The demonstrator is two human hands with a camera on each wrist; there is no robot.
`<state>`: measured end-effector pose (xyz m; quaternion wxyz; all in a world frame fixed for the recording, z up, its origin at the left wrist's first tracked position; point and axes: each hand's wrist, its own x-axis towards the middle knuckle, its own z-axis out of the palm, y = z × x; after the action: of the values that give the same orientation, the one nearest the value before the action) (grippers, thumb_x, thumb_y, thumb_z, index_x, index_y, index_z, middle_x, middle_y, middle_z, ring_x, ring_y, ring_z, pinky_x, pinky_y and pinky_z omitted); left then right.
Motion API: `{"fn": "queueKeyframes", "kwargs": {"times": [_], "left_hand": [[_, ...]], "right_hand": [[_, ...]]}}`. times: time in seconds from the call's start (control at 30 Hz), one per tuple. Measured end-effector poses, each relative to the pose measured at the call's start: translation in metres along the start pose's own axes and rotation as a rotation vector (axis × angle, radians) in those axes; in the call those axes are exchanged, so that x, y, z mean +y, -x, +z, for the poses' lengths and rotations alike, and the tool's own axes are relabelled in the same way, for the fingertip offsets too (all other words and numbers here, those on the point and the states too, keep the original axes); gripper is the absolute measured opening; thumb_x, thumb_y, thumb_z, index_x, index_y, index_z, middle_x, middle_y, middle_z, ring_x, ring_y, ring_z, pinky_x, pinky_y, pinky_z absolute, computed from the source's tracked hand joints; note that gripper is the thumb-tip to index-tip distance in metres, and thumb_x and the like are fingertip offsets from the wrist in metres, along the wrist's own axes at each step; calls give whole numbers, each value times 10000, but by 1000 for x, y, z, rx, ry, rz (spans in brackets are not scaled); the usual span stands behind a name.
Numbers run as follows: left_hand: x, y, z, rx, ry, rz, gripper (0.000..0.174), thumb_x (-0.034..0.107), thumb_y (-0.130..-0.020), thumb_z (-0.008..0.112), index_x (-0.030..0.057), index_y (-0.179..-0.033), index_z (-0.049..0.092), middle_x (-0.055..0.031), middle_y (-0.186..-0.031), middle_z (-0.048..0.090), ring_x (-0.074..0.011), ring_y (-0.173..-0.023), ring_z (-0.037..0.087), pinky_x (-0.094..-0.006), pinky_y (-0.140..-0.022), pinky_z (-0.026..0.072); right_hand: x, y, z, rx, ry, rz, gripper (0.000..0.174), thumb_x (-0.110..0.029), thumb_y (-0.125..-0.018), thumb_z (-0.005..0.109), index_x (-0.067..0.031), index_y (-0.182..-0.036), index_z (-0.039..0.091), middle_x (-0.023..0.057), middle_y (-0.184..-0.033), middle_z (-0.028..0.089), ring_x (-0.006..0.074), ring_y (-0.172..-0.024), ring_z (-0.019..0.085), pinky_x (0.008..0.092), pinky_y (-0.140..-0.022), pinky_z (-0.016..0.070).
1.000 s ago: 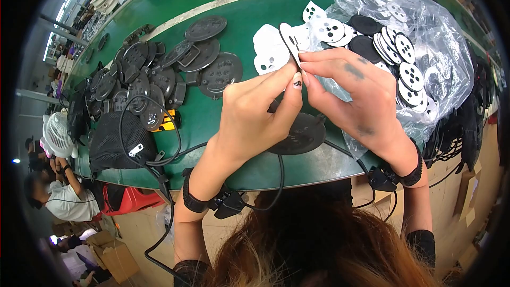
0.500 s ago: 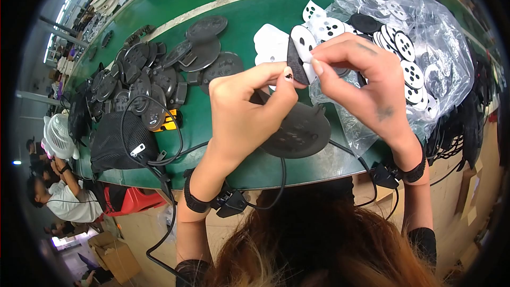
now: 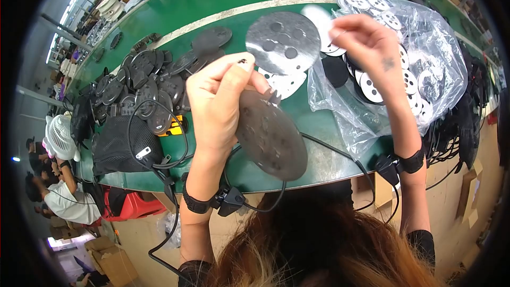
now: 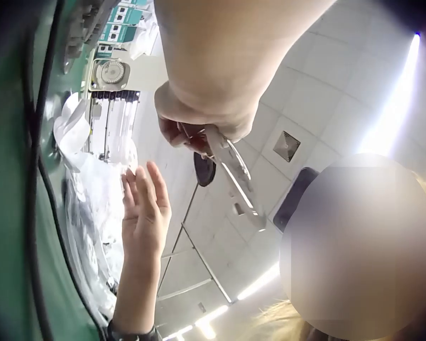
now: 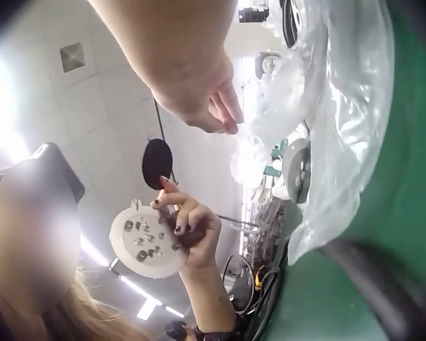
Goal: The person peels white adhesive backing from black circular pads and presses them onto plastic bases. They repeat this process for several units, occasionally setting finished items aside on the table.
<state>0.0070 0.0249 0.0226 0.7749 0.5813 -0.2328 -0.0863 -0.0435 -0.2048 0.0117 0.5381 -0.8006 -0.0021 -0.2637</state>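
My left hand (image 3: 220, 87) grips a dark round plastic disc (image 3: 273, 138) that hangs tilted below its fingers. Between thumb and fingertips it also pinches a round dark pad with holes (image 3: 260, 42), its shiny face showing. In the right wrist view, the pad (image 5: 157, 163) stands above the studded disc (image 5: 148, 245). My right hand (image 3: 369, 42) is raised beside the plastic bag, blurred, with its fingers loosely extended in the left wrist view. Close to its fingertips is a blurred white backing sheet (image 3: 317, 21). White peeled sheets (image 3: 287, 82) lie on the table behind the pad.
A clear plastic bag (image 3: 441, 48) of white-backed pads lies on the right. Dark plastic discs (image 3: 146, 85) are heaped on the left, beside a black mesh pouch (image 3: 125, 143). Wrist-camera cables (image 3: 332, 146) cross the table's near edge. A small fan (image 3: 59, 135) stands far left.
The white backing has come off the pad. My right hand has moved away to the right and back; my left hand has turned and lifted the disc and pad into fuller view.
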Motion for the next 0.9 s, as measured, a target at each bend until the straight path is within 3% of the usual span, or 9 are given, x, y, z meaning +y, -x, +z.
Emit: {"fn": "queueKeyframes", "kwargs": {"times": [0.2, 0.3, 0.4, 0.53, 0.6, 0.7, 0.73, 0.8, 0.9], "left_hand": [[-8, 0, 2, -208, 569, -409, 218, 216, -843, 544, 7, -780, 546, -38, -542, 497, -122, -403, 457, -249, -398, 351], [-11, 2, 11, -160, 674, -478, 194, 225, -861, 516, 57, -765, 512, 1, -555, 487, -127, -345, 395, -258, -358, 278], [-17, 3, 11, -204, 778, -533, 182, 228, -887, 470, 67, -815, 514, 36, -586, 510, -121, -348, 377, -260, -371, 264], [-23, 4, 11, -238, 827, -618, 223, 264, -906, 427, 68, -828, 498, 46, -596, 516, -118, -349, 377, -248, -386, 263], [-25, 4, 10, -350, 970, -623, 287, 201, -952, 299, 28, -1027, 515, 50, -617, 514, -141, -386, 343, -265, -437, 256], [-20, 5, 12, -331, 972, -692, 317, 210, -957, 296, 17, -1116, 491, 50, -604, 488, -133, -391, 349, -251, -438, 264], [-20, 5, 14, -330, 973, -692, 317, 210, -957, 296, 17, -1116, 491, 50, -604, 488, -133, -391, 349, -251, -438, 264], [-19, 6, 17, -289, 836, -727, 234, 299, -919, 412, 94, -832, 484, 51, -592, 457, -116, -344, 375, -255, -378, 249], [-11, 7, 21, -258, 667, -744, 257, 335, -891, 470, 88, -823, 481, 36, -572, 433, -107, -345, 357, -257, -370, 230]], "right_hand": [[-3, 4, 25, -42, 52, -259, 327, -51, -756, 642, -41, -1069, 547, 131, -992, 598, 186, -868, 617, 279, -786, 498], [-11, 2, 19, 222, 156, -616, 383, 13, -670, 703, 1, -1023, 555, 124, -986, 603, 213, -870, 606, 290, -748, 497], [-18, 4, 17, 175, 278, -833, 415, 18, -630, 725, -16, -1011, 564, 121, -991, 606, 227, -868, 597, 293, -728, 492], [-20, 10, 16, 92, 412, -834, 503, 34, -617, 729, -14, -1062, 498, 175, -1072, 569, 263, -970, 563, 336, -831, 455], [-17, 8, 17, 106, 440, -852, 517, 15, -607, 745, -9, -1061, 498, 170, -1071, 572, 268, -973, 563, 335, -828, 458], [-19, 7, 20, 165, 408, -851, 481, -50, -592, 770, -24, -1024, 560, 122, -1018, 599, 249, -892, 583, 309, -751, 482], [-19, 7, 20, 137, 379, -849, 536, -74, -582, 781, -21, -1057, 537, 135, -1054, 577, 260, -924, 569, 322, -771, 475], [-17, 6, 21, 107, 348, -847, 593, -98, -573, 793, -18, -1090, 514, 147, -1091, 555, 271, -955, 556, 334, -791, 468], [-10, 5, 25, 110, 333, -886, 715, -139, -547, 815, -22, -1152, 452, 167, -1143, 503, 291, -1010, 518, 349, -817, 453]]}}
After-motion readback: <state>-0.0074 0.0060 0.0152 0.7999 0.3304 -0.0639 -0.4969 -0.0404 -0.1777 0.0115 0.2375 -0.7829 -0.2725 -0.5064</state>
